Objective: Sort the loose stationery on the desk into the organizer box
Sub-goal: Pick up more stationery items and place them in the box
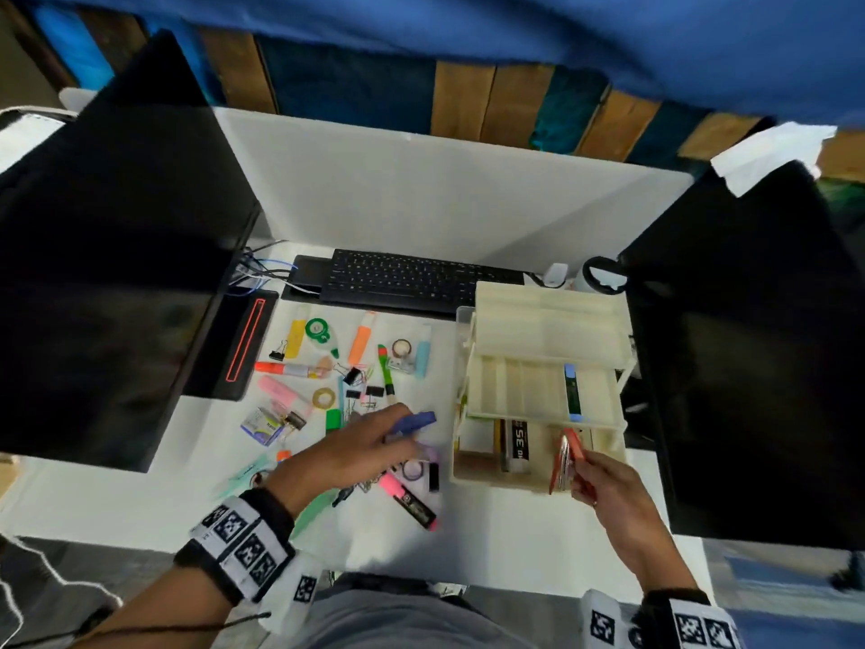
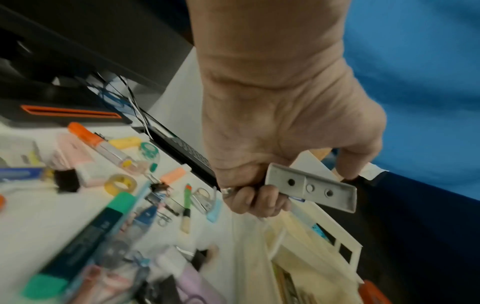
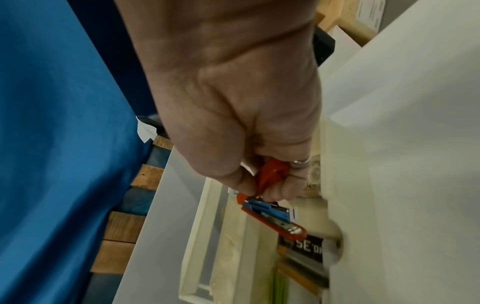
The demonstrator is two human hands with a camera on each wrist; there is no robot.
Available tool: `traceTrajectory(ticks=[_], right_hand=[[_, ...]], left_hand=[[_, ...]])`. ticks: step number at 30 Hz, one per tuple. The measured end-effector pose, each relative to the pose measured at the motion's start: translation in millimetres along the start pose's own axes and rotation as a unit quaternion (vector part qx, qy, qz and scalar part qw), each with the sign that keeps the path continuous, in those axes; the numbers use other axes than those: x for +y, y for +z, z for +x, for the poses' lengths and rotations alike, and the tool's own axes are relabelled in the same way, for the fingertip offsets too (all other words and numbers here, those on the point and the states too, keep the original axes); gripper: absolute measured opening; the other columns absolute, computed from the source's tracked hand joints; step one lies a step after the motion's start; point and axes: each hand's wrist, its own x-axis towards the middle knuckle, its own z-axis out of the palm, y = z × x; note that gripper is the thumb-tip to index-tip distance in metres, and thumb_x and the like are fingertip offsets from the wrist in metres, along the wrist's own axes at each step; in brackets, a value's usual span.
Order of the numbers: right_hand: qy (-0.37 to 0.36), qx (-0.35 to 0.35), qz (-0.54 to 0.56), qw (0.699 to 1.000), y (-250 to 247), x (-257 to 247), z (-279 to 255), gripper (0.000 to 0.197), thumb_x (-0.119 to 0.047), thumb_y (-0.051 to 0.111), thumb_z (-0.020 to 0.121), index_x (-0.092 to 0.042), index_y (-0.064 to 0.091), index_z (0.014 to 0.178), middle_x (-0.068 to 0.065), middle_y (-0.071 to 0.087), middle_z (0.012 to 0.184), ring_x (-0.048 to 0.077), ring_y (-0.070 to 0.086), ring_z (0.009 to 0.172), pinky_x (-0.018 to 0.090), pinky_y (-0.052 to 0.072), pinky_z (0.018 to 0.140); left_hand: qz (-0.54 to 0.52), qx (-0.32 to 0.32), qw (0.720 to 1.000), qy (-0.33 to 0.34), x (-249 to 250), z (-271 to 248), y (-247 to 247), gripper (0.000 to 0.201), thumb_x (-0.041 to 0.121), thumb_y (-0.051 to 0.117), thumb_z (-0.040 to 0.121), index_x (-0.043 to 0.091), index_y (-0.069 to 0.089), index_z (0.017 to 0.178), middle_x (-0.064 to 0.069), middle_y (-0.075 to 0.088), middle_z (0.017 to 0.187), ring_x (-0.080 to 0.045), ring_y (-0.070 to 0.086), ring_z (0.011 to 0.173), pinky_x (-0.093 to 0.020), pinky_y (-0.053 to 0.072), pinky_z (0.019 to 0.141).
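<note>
Head view: caught mid-sort, with two staplers held at once. Pinched a red stapler [image 1: 568, 459] by its rear end in the right grip [image 1: 618, 494], nose down over the lowest compartment of the organizer box [image 1: 496, 480], just beside a black-labelled pack [image 1: 517, 445] already lying there. Curled the left grip [image 1: 346, 454] round a blue stapler [image 1: 412, 423], lifted clear of the loose pile and apart from the box.

Judged the step in hand as setting the red stapler into that bottom compartment. Next move, by that reading: lower it flat beside the pack, let go, then bring the blue one across to join it. Called for care under the overhanging middle tray, which left only a narrow way down.

Left wrist view: showed the blue stapler's underside as a flat grey plate with a raised rim, two holes and a rivet. Right wrist view: showed the red one as a glossy rounded plastic shell over a blue and bright-metal magazine.

Looked cream, rigid and plastic, that box, with tiered trays split by thin ribs. Lay scattered on the smooth white desk [image 1: 491, 545]: chunky highlighters, a pink marker [image 1: 409, 501] with a black band, wire-handled binder clips, small tape rolls. Many left to sort, so reckoned the task early on.
</note>
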Motion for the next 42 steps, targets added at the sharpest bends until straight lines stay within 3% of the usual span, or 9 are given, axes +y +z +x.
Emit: traceTrajectory(ticks=[3, 6, 11, 16, 23, 32, 35, 39, 42], right_hand=[[-0.025, 0.002, -0.06, 0.998, -9.0, 1.2, 7.4, 0.018, -0.01, 0.063, 0.102, -0.005, 0.076, 0.091, 0.01, 0.068, 0.077, 0.023, 0.061, 0.075, 0.043, 0.057, 0.08], [-0.045, 0.03, -0.148, 0.987, -8.3, 9.5, 25.2, 0.023, -0.022, 0.071, 0.097, -0.01, 0.078, 0.079, 0.005, 0.075, 0.071, 0.031, 0.071, 0.07, 0.052, 0.061, 0.079], [-0.091, 0.092, -0.161, 0.978, 14.8, 9.6, 39.0, 0.031, -0.037, 0.077, 0.091, -0.012, 0.079, 0.074, -0.003, 0.075, 0.067, 0.02, 0.073, 0.067, 0.028, 0.058, 0.061], [-0.106, 0.173, -0.212, 0.956, 34.1, 18.8, 52.2, 0.026, -0.045, 0.074, 0.084, -0.024, 0.074, 0.069, -0.014, 0.07, 0.065, 0.009, 0.068, 0.061, 0.024, 0.054, 0.059], [-0.077, 0.227, -0.377, 0.895, 37.2, 34.0, 70.2, 0.049, -0.068, 0.049, 0.089, -0.026, 0.067, 0.072, -0.01, 0.063, 0.059, 0.017, 0.064, 0.053, 0.03, 0.058, 0.057], [-0.063, 0.185, -0.331, 0.923, 9.6, 10.9, 51.3, 0.037, -0.068, 0.068, 0.085, -0.032, 0.063, 0.089, -0.012, 0.067, 0.084, 0.015, 0.063, 0.077, 0.029, 0.047, 0.069], [-0.142, 0.105, -0.267, 0.948, -3.7, -2.2, 30.5, 0.019, -0.051, 0.068, 0.094, -0.032, 0.069, 0.093, -0.016, 0.073, 0.089, 0.004, 0.067, 0.079, 0.027, 0.056, 0.072], [-0.22, -0.111, -0.1, 0.964, -5.7, -9.6, 5.4, 0.02, -0.032, 0.078, 0.091, -0.029, 0.075, 0.111, -0.015, 0.074, 0.1, 0.006, 0.07, 0.095, 0.019, 0.056, 0.08], [-0.29, -0.075, -0.163, 0.94, -10.1, -0.7, 6.3, 0.019, -0.025, 0.08, 0.091, -0.028, 0.078, 0.11, -0.017, 0.071, 0.096, 0.01, 0.069, 0.093, 0.025, 0.057, 0.078]], left_hand=[[-0.012, 0.002, 1.0, -0.011, 22.9, 10.3, 23.8, 0.02, 0.044, 0.041, 0.1, 0.028, 0.05, 0.09, 0.009, 0.05, 0.082, -0.008, 0.045, 0.069, -0.034, 0.035, 0.07], [0.014, 0.008, 1.0, -0.017, 30.2, 21.7, 42.3, 0.027, 0.035, 0.035, 0.106, 0.033, 0.052, 0.085, 0.004, 0.051, 0.078, -0.004, 0.047, 0.063, -0.028, 0.035, 0.064], [0.051, 0.004, 0.999, -0.007, 22.7, 26.0, 58.5, 0.028, 0.046, 0.034, 0.101, 0.028, 0.056, 0.102, -0.01, 0.061, 0.094, -0.015, 0.053, 0.078, -0.037, 0.039, 0.075], [0.066, 0.019, 0.998, -0.008, 23.7, 17.7, 66.9, 0.018, 0.032, 0.042, 0.108, 0.031, 0.054, 0.094, 0.002, 0.05, 0.078, -0.01, 0.044, 0.069, -0.034, 0.033, 0.067], [0.093, 0.049, 0.994, 0.005, 19.4, 13.4, 70.9, 0.007, 0.032, 0.054, 0.104, 0.033, 0.061, 0.102, 0.013, 0.057, 0.077, -0.002, 0.049, 0.066, -0.029, 0.038, 0.065], [0.051, 0.07, 0.994, 0.066, 28.2, 29.3, 83.5, 0.018, 0.034, 0.07, 0.097, 0.036, 0.07, 0.116, 0.014, 0.068, 0.092, -0.007, 0.064, 0.08, -0.023, 0.052, 0.077], [0.04, 0.067, 0.993, 0.09, 38.0, 42.5, 94.4, 0.024, 0.025, 0.073, 0.096, 0.03, 0.071, 0.12, 0.028, 0.064, 0.093, 0.0, 0.062, 0.081, -0.017, 0.051, 0.075], [0.073, 0.036, 0.988, 0.131, 50.6, 68.0, 110.6, 0.025, 0.022, 0.071, 0.097, 0.027, 0.07, 0.122, 0.009, 0.068, 0.101, -0.009, 0.063, 0.091, -0.029, 0.052, 0.083], [0.091, 0.023, 0.986, 0.14, 55.9, 84.1, 123.3, 0.025, 0.02, 0.068, 0.099, 0.025, 0.069, 0.123, 0.004, 0.07, 0.103, -0.013, 0.065, 0.094, -0.037, 0.055, 0.088]])
